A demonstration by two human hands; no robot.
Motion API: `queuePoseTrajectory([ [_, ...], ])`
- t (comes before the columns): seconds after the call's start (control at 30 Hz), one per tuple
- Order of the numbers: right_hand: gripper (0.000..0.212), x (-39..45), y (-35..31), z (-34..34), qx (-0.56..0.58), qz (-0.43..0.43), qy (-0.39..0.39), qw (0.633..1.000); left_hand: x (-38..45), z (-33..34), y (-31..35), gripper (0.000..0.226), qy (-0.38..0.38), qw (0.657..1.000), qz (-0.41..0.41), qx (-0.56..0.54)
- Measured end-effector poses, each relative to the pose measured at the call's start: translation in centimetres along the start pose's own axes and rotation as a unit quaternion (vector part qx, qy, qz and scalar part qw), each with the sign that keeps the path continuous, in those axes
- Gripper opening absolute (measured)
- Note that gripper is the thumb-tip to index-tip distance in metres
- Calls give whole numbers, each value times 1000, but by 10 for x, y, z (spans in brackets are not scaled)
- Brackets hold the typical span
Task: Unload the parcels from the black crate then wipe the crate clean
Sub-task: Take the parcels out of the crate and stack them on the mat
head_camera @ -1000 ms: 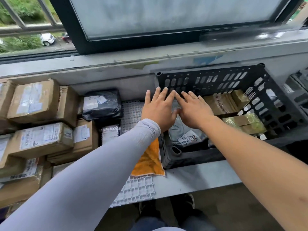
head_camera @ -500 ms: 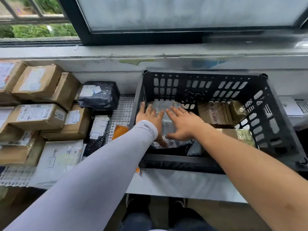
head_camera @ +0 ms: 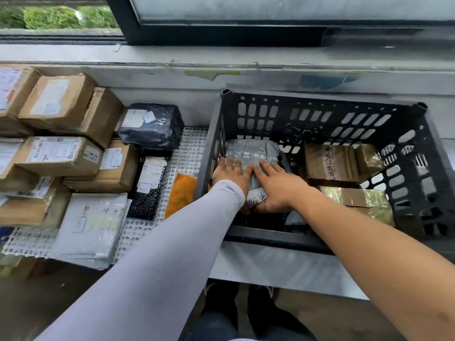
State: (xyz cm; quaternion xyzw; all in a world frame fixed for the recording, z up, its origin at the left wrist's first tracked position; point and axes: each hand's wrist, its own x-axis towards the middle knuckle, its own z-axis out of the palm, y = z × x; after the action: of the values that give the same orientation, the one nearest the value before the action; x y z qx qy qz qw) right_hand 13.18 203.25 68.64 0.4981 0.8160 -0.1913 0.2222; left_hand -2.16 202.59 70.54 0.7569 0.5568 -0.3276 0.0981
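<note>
1. Head view: the left hand (head_camera: 230, 174) and right hand (head_camera: 275, 187) lie side by side, fingers extended, on a grey poly-bag parcel (head_camera: 251, 153) in the black crate's (head_camera: 307, 104) left corner, likely to lift it.
2. Taped brown parcels (head_camera: 330, 163) wait beside it.

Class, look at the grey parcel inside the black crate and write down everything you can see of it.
The grey parcel is a soft, wrinkled plastic mailer bag with shiny clear tape across its top and a white label with handwriting near its front end. It lies flat in the left part of the black crate, close to the left wall. The left hand and right hand both rest on top of it, fingers spread forward. Its underside is hidden.
</note>
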Motion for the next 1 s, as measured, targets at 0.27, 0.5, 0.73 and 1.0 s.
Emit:
queuePoseTrajectory([
  [0.27, 104, -11, -6, -8, -56, 3, 30, 998, -8, -2, 0, 106, 40, 999, 1, -18],
  [0.5, 99, -6, -15, -5, -71, 53, 30, 996, -18, -1, 6, 92, 64, 997, -8, 31],
  [0.73, 73, -10, -18, -6, -51, 85, 44, 994, -23, -4, 10, 80, 86, 995, -10, 46],
  [1.0, 60, -36, -25, -18, -68, 124, 114, 983, -35, -8, 10, 69, 180, 983, 10, 35],
])
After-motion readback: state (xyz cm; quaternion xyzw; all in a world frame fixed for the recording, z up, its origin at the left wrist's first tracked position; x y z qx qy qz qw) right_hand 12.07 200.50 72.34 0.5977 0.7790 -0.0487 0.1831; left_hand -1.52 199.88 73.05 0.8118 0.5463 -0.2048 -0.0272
